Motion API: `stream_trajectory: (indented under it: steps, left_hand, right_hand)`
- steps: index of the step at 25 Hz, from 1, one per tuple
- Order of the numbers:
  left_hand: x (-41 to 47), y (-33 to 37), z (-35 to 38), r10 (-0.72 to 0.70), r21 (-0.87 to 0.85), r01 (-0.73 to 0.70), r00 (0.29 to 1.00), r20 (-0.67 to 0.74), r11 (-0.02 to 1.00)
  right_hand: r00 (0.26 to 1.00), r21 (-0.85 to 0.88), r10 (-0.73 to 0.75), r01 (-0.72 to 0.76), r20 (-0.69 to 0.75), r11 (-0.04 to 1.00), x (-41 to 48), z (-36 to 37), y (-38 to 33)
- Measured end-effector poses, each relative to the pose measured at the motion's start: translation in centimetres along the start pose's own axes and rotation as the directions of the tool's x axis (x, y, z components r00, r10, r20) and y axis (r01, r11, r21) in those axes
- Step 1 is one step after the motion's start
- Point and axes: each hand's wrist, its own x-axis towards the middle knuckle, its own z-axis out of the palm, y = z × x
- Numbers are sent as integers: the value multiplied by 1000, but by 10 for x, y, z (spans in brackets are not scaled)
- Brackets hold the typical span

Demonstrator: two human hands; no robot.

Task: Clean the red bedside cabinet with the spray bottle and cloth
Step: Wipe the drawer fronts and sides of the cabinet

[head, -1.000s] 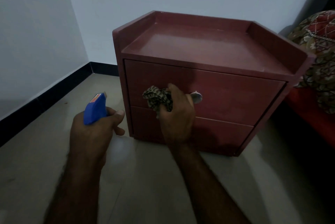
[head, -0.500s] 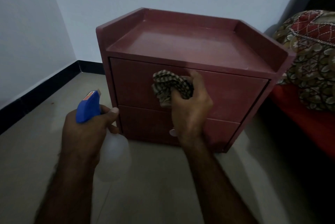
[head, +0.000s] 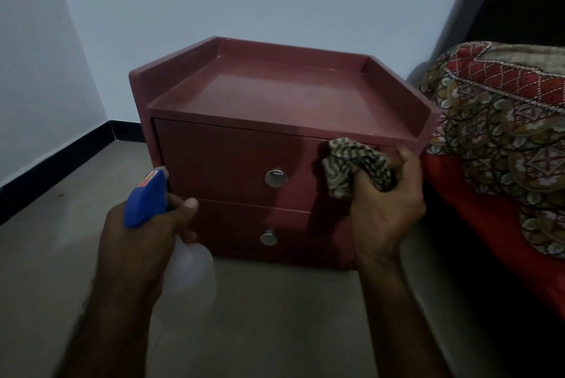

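The red cabinet (head: 275,96) stands on the tiled floor (head: 275,331) against the wall (head: 275,4), just beside a bed (head: 495,231) on its right. Its two drawer fronts each carry a round metal knob (head: 275,178). The right hand (head: 386,209) reaches forward with the wrist low and the fingers curled shut around a bunched striped cloth (head: 351,163), pressing it to the right end of the upper drawer front. The left hand (head: 143,240) is held lower, near the cabinet's lower left corner, wrapped around the neck of the spray bottle (head: 146,199); the thumb lies across the top, the blue head points toward the cabinet and the clear body hangs below the fist.
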Motion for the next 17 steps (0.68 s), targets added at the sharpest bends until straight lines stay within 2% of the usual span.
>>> stream_trajectory:
  steps: [3, 6, 12, 17]
  left_hand:
    - [-3, 5, 5, 14, -1, -14, 1000, 15, 1000]
    - [-5, 9, 6, 28, -3, -28, 1000, 5, 1000]
    - [-5, 14, -1, 13, 1, -13, 1000, -12, 1000]
    - [-2, 16, -13, 14, 8, -13, 998, -53, 1000]
  right_hand:
    - [980, -87, -161, 152, -113, 985, 21, -21, -3]
    - [949, -175, -281, 255, -144, 951, 29, -30, -5]
    - [978, -144, -209, 205, -17, 968, 9, 2, -17]
    - [964, -102, -251, 259, 86, 961, -13, 39, -35]
